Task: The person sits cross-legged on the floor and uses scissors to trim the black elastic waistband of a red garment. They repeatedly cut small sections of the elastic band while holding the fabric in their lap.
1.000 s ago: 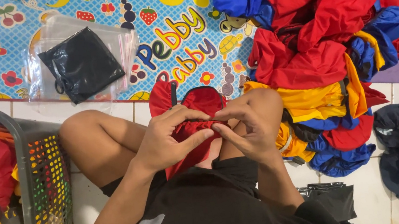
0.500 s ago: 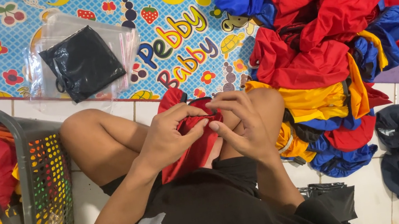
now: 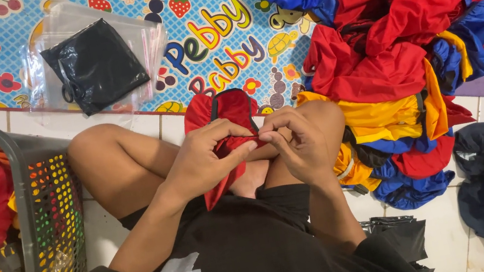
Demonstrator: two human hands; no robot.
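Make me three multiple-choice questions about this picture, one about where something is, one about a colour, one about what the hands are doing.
1. Where does the clear plastic bag with the black item lie?
A. On the colourful play mat
B. Inside the grey basket
C. On the pile of clothes

2. What colour is the small garment in the hands?
A. Yellow
B. Red with black trim
C. Navy

3. How do the hands stand?
A. Both rest flat on the floor
B. Only one touches the garment
C. Left hand and right hand both pinch the garment

Answers: 1 A, the bag sits on the mat's patterned surface, above the knee. 2 B, the cloth is red with a black edge band. 3 C, the fingertips of both hands meet on the fabric over the lap.
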